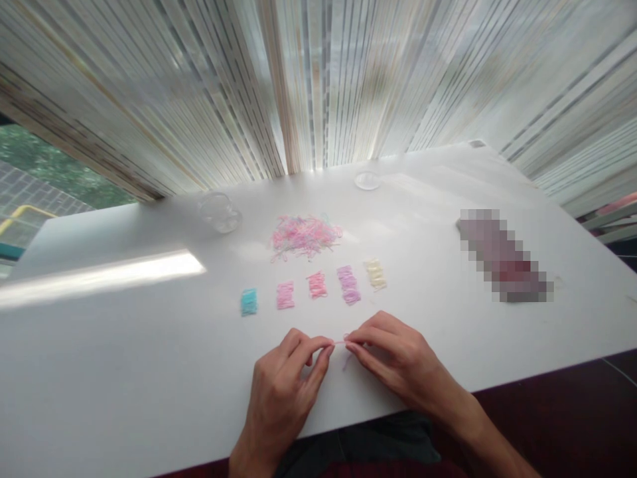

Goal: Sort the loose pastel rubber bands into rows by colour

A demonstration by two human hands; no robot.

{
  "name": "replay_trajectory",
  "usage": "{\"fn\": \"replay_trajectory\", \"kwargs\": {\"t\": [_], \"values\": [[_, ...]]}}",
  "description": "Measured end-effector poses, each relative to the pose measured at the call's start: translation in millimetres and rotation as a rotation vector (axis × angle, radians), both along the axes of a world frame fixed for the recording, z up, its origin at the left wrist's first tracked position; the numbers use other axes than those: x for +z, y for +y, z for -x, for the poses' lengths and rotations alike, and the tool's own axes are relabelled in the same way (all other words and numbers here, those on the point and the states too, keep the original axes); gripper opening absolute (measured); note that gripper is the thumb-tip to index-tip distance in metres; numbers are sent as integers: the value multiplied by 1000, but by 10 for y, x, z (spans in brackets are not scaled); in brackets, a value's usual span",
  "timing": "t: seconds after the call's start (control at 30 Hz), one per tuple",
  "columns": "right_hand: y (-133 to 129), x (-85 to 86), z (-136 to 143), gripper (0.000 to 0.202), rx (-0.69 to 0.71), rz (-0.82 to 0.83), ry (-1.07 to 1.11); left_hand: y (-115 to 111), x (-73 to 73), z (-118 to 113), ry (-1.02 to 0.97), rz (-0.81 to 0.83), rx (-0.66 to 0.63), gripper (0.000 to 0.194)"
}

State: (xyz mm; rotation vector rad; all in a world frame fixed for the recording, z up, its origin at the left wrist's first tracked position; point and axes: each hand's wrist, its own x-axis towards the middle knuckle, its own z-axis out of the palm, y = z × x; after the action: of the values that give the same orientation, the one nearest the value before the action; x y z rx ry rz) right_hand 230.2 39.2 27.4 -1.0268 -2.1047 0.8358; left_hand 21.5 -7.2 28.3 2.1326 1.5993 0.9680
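Note:
My left hand (291,378) and my right hand (393,352) meet near the front of the table, each in a pinch. Stretched between the fingertips is a thin pink elastic band (340,342). A loose purple band (347,362) shows just below my right fingertips. Beyond the hands runs a row of sorted bands: a blue group (249,302), a light pink group (285,295), a coral pink group (317,285), a purple group (348,285) and a pale yellow group (375,274). Behind them lies a tangled heap of mixed pastel bands (304,236).
A clear round container (219,212) stands at the back left of the white table (149,358). A clear lid-like disc (367,180) lies near the striped curtain (308,86). On the right is a blurred-out oblong object (505,255).

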Motion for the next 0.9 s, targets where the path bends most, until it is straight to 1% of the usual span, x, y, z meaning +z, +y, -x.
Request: {"fn": "replay_trajectory", "kwargs": {"t": [0.13,0.3,0.4,0.47,0.57,0.63,0.73,0.9], "values": [[27,-42,-7,11,20,-3,-15,39,24,25,33,-5,16,16],[74,-47,10,12,42,-20,-35,75,85,47,63,-9,-16,11],[87,-40,4,11,29,-30,-16,126,110,60,64,-19,0,12],[87,-50,-10,12,-11,-35,7,193,117,64,61,-42,74,12],[74,-89,-33,13,-72,-49,30,323,109,57,77,-76,257,13],[66,-116,-40,13,-90,-57,43,397,89,46,89,-69,324,16],[62,-140,-41,13,-95,-71,60,451,49,33,99,-43,344,18],[71,-139,-43,12,-83,-76,62,454,10,36,107,-46,370,18]]}}
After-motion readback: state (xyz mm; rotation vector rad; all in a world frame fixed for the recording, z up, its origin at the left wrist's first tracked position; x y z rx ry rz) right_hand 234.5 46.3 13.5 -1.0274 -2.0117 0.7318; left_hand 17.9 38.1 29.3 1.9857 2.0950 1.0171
